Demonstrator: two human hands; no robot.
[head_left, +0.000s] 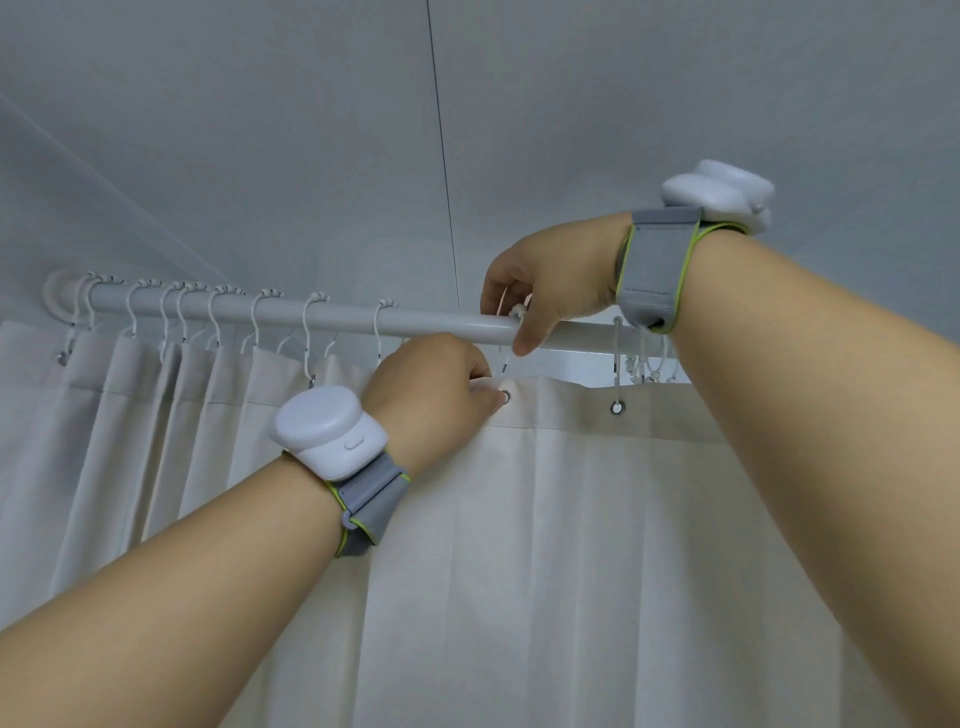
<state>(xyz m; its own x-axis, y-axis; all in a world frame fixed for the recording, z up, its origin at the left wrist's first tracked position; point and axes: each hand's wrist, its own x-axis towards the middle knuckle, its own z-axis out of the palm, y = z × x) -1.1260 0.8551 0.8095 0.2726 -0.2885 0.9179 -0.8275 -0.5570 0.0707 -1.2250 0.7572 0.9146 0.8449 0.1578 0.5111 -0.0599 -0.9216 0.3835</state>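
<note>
A cream shower curtain (545, 519) hangs under a white rod (332, 318). My left hand (431, 395) pinches the curtain's top hem beside a metal eyelet (505, 397). Just above it, my right hand (550, 291) grips a white curtain hook (503, 358) on the rod, with the hook's lower end hanging close over that eyelet. Whether the hook's tip is through the eyelet I cannot tell. Both wrists carry grey bands with white devices.
Several white hooks (309, 332) along the rod's left part hold the gathered curtain. Another eyelet (616, 407) to the right hangs on a hook, and a bunch of loose hooks (641, 366) sits on the rod beyond it. The grey ceiling (311, 130) is close above.
</note>
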